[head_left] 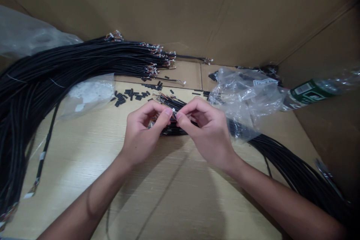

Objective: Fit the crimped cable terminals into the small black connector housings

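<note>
Between thumb and index finger, my left hand [146,129] pinches a small white connector [173,110]. Close beside it, the fingertips of my right hand [206,131] are closed on the thin wires [174,115] that run to this connector; the fingers partly cover them. Both hands are just above a bundle of black cables [173,132] whose stripped, coloured wire ends point left. The cables pass under my right hand and continue toward the lower right.
A thick bundle of black cables [84,58] with white connectors lies at the left. Short black sleeves [120,98] are scattered behind my hands. A bag of white connectors [87,92], a crumpled clear bag [244,93] and a plastic bottle [312,92] are nearby. Cardboard walls [180,7] surround the table.
</note>
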A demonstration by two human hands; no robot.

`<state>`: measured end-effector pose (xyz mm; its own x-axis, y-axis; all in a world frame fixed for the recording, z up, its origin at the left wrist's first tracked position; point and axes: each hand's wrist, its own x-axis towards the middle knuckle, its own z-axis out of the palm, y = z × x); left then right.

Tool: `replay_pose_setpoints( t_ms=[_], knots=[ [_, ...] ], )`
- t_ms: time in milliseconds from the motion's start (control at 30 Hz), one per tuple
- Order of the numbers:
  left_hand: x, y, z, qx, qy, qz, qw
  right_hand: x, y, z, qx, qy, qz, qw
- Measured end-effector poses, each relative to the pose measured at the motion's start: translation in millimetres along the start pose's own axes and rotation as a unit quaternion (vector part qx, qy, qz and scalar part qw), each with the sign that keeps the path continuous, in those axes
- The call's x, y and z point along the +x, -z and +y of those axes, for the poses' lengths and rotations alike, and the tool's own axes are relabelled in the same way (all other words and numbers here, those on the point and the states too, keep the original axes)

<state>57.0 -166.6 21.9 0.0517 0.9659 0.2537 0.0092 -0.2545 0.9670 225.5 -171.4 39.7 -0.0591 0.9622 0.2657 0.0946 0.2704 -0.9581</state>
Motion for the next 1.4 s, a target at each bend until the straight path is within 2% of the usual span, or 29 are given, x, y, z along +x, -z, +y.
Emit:
replay_pose_setpoints(
  t_ms=[567,800,1400],
  knots=[
    [1.1,1.1,-3.2,0.011,-0.019,-0.005,1.000,-1.1,-0.2,1.3,0.002,-0.001,0.013,1.000],
    [0.8,2.3,-4.4,0.022,-0.048,-0.010,0.999,1.1,0.5,0.1,0.010,0.016,-0.014,1.000],
    [4.5,8.5,-1.6,0.033,-0.071,-0.066,0.995,0.5,1.9,2.7,-0.008,0.050,-0.024,0.998]
  ],
)
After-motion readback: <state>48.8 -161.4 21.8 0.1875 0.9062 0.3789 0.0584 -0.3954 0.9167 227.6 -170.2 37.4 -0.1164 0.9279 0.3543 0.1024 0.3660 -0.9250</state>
